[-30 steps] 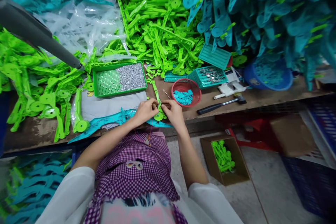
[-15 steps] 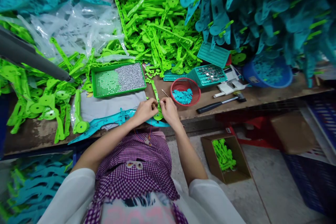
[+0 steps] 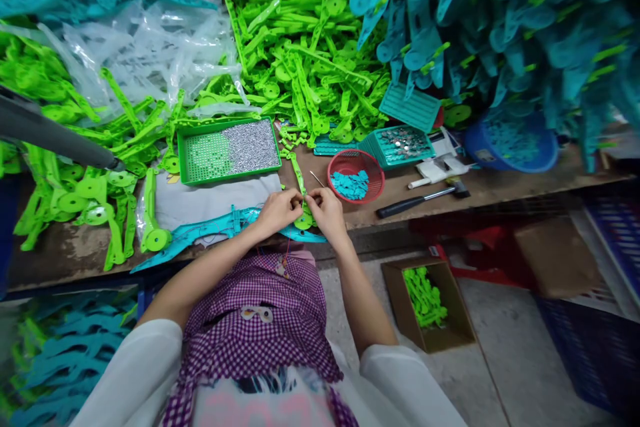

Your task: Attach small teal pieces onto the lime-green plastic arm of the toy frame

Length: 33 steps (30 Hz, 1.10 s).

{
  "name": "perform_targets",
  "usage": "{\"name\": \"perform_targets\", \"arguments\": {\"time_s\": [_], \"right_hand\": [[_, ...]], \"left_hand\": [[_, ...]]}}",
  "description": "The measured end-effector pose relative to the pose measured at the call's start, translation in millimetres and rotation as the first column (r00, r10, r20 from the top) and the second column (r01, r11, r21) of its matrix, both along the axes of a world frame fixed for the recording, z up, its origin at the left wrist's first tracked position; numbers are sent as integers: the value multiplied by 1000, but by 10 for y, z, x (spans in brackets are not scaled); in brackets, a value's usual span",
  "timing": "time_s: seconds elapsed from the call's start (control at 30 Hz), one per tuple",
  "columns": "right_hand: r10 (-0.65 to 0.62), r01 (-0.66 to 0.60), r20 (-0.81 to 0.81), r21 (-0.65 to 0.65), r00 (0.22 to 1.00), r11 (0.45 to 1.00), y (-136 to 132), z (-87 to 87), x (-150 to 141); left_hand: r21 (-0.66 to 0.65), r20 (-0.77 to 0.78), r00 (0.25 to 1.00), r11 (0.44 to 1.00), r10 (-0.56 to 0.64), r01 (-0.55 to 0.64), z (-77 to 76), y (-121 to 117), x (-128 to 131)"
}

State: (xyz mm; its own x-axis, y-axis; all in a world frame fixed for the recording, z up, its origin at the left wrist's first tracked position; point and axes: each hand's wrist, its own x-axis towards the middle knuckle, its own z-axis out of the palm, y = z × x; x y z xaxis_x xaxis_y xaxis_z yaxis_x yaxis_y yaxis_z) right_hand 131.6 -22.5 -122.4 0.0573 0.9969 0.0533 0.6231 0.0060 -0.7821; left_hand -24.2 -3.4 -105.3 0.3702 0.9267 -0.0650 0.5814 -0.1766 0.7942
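At the table's front edge, my left hand [image 3: 279, 211] and my right hand [image 3: 326, 211] meet with fingers pinched over a long, light-green plastic part [image 3: 304, 221] with a round end. Both hold it near that round end; any small piece between the fingertips is hidden. Beneath it lies a long turquoise plastic part [image 3: 193, 235] with thin wires, partly covered by my hands. A red basket [image 3: 379, 181] of small turquoise pieces stands just right of my right hand. Beyond my left hand is a green tray [image 3: 204, 180] of small metal pieces.
Green parts [image 3: 305, 60] are heaped at the back. Turquoise parts [image 3: 425, 13] hang at upper right. A hammer [image 3: 407, 204], a teal tray [image 3: 373, 150] of metal discs and a blue basin [image 3: 530, 159] are on the right. A grey bar [image 3: 55, 130] juts in from the left.
The camera view has shifted slightly. My hands stay at the green part's round end, with the fingertips of both hands slightly closer together.
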Motion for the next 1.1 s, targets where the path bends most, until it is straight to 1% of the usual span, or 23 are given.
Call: {"name": "perform_targets", "arguments": {"time_s": [0.13, 0.2, 0.3, 0.4, 0.53, 0.63, 0.7, 0.77, 0.87, 1.0, 1.1], "right_hand": [[-28, 28, 19, 40, 999, 999, -10, 16, -35], [-6, 5, 21, 43, 1000, 999, -8, 33, -35], [54, -54, 16, 15, 998, 998, 7, 52, -4], [61, -60, 20, -26, 998, 998, 29, 49, 34], [47, -44, 65, -49, 997, 998, 62, 39, 65], [82, -75, 103, -65, 991, 995, 87, 61, 84], [114, -105, 108, -84, 988, 991, 97, 82, 95], [135, -126, 100, -91, 986, 988, 97, 96, 101], [123, -118, 80, -67, 989, 991, 81, 93, 99], [92, -91, 15, -26, 996, 995, 59, 75, 97], [90, -92, -35, -32, 995, 995, 56, 72, 108]], "left_hand": [[5, 23, 1000, 1000, 0, 0, -18, -6, -2], [13, 17, 1000, 1000, -12, 11, -24, -6, -6], [32, 3, 999, 999, -36, 36, -28, -2, -12], [53, 13, 998, 997, -61, 60, -35, -2, -14], [48, 26, 1000, 999, -12, 11, -52, -14, -10], [33, 6, 1000, 999, -10, 9, -59, -19, -7], [50, -27, 999, 999, -19, 20, -58, -18, -3], [77, -65, 997, 996, -33, 38, -55, -17, 1], [97, -96, 994, 994, -45, 55, -47, -19, 10], [106, -55, 998, 994, -7, 13, -37, -26, 17], [123, -40, 999, 992, 5, 0, -37, -30, 14]]}}
